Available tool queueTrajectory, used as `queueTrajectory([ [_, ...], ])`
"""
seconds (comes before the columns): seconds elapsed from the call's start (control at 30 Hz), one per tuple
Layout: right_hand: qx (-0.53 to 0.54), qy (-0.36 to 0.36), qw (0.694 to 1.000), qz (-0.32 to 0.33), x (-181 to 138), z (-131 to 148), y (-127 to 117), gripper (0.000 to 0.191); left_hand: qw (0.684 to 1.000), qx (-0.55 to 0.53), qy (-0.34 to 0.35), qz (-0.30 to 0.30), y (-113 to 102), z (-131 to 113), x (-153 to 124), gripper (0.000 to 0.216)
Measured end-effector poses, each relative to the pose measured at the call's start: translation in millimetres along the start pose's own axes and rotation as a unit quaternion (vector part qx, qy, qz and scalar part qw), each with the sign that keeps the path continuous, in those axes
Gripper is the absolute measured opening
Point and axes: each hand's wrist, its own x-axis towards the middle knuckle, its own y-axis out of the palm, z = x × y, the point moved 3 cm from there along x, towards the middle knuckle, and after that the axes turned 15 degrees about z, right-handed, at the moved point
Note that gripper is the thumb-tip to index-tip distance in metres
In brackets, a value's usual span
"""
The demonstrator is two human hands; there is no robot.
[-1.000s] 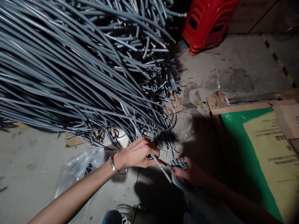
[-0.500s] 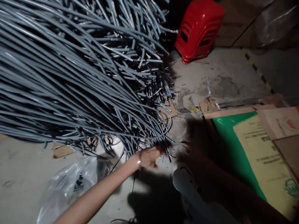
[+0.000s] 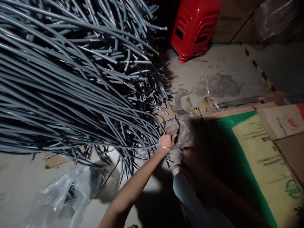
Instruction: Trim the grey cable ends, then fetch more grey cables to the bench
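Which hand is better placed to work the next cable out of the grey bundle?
Probably the left: the left hand is already against the ends of the grey cable bundle. The right hand sits in shadow below the bundle, near some small grey pieces.

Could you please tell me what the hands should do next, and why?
Probably the left hand should tease one cable free from the grey plastic-sheathed cable pile, since its fingers already reach the splayed ends, and the right hand sits close by.

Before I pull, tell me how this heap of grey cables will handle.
The grey cables look springy, not floppy, holding long curves. Silvery ends suggest some weight. They cross thickly near the left hand, so probably snag.
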Motion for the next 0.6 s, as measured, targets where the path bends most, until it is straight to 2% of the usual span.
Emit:
queueTrajectory([
  [0.03, 0.023, -0.008, 1.0, -0.008, -0.4, -0.2, -2.1, 0.003, 1.0, -0.007, 0.004, 0.003, -3.3, 1.0, -12.7, 0.044],
  [0.1, 0.075, -0.019, 0.997, -0.022, -0.9, -1.4, -9.1, 0.012, 0.999, -0.04, 0.027, 0.018, -11.5, 5.0, -41.2, 0.042],
  [0.23, 0.165, -0.018, 0.983, -0.074, -12.7, 7.8, -40.7, 0.021, 0.986, -0.102, 0.124, 0.036, -28.5, 16.2, -100.4, 0.037],
  [0.3, 0.194, -0.046, 0.974, -0.105, -27.3, 28.4, -61.9, 0.019, 0.98, -0.1, 0.167, 0.045, -33.5, 20.0, -126.8, 0.034],
  [0.37, 0.203, -0.129, 0.966, -0.097, -44.9, 61.1, -79.1, 0.013, 0.969, -0.093, 0.214, 0.079, -35.6, 21.1, -150.1, 0.032],
  [0.4, 0.194, -0.182, 0.962, -0.069, -53.8, 79.9, -84.4, 0.01, 0.962, -0.092, 0.237, 0.098, -36.5, 21.3, -160.7, 0.032],
  [0.47, 0.143, -0.27, 0.951, 0.038, -70.1, 115.0, -86.2, 0.008, 0.951, -0.094, 0.265, 0.128, -39.7, 22.4, -179.8, 0.033],
  [0.53, 0.092, -0.305, 0.934, 0.16, -83.6, 138.6, -79.9, 0.009, 0.951, -0.099, 0.263, 0.128, -45.0, 25.4, -196.3, 0.033],
  [0.6, 0.068, -0.323, 0.909, 0.256, -95.3, 150.9, -70.2, 0.01, 0.959, -0.104, 0.239, 0.106, -49.9, 29.4, -211.4, 0.03],
])
